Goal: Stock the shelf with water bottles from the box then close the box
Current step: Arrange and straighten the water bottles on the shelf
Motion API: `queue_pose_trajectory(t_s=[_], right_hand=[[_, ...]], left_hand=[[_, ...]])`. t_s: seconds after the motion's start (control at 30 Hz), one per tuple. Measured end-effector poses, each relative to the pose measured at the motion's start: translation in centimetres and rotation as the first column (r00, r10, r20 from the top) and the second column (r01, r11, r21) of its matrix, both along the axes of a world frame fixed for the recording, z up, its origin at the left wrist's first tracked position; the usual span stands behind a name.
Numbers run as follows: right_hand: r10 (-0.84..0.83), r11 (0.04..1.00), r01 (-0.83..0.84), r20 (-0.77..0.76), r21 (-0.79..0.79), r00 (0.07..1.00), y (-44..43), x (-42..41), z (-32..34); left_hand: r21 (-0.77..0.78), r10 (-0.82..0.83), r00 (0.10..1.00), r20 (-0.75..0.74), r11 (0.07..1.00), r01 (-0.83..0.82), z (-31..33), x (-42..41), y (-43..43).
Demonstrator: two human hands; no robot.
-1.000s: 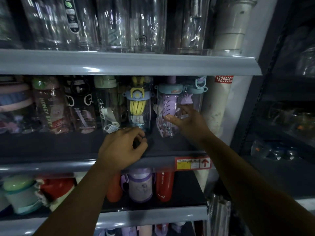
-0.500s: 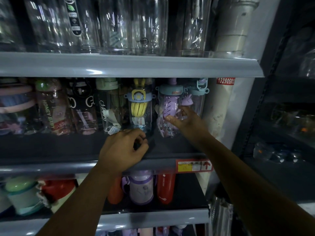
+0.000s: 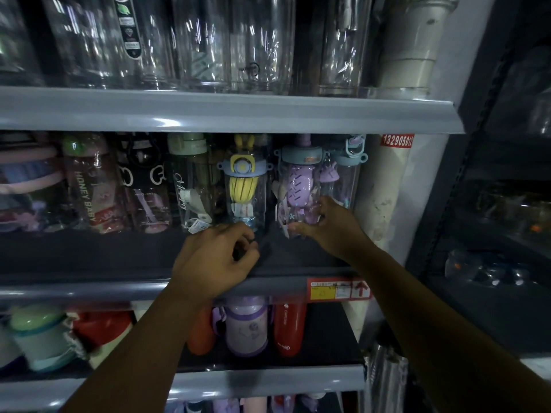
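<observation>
On the middle shelf (image 3: 89, 289) stands a row of water bottles. My right hand (image 3: 325, 225) grips the base of the clear purple bottle with a blue lid (image 3: 298, 186), thumb on its left side and fingers on its right. Just left of it is a clear bottle with a yellow insert (image 3: 244, 186). My left hand (image 3: 214, 260) rests on the shelf's front edge below that bottle, fingers curled against the thumb, and nothing shows in its grasp. No box is in view.
Clear tall bottles (image 3: 208, 40) fill the top shelf. Red and purple flasks (image 3: 246, 326) stand on the shelf below. A white pipe (image 3: 387, 180) runs down the right side. A dark rack (image 3: 501, 204) with more goods is at the far right.
My right hand has slid down the purple bottle from its middle to its base. My left hand has stayed in place on the shelf edge.
</observation>
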State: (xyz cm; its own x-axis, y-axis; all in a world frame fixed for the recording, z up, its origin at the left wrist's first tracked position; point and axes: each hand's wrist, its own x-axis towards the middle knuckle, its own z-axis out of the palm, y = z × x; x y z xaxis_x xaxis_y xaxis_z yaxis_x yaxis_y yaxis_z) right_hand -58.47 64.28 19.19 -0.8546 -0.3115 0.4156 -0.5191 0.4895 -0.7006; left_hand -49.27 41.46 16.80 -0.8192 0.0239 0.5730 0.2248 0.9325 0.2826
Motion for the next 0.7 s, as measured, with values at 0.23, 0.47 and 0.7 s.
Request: queue_pose_trajectory(t_s=[0.23,0.47,0.7], right_hand=[[-0.031,0.999,0.031,0.027,-0.01,0.999,-0.2,-0.6,-0.5],[-0.056,0.997,0.054,0.061,0.049,0.997,0.0,-0.1,0.0],[-0.138,0.985,0.135,0.023,0.108,0.99,3.3,0.3,0.5]], left_hand=[[0.005,0.011,1.0,0.018,1.0,-0.011,0.3,0.3,0.2],[0.004,0.024,0.999,0.037,1.0,-0.024,0.4,0.4,0.4],[0.159,0.025,0.997,0.072,0.987,-0.036,1.1,-0.5,2.7]])
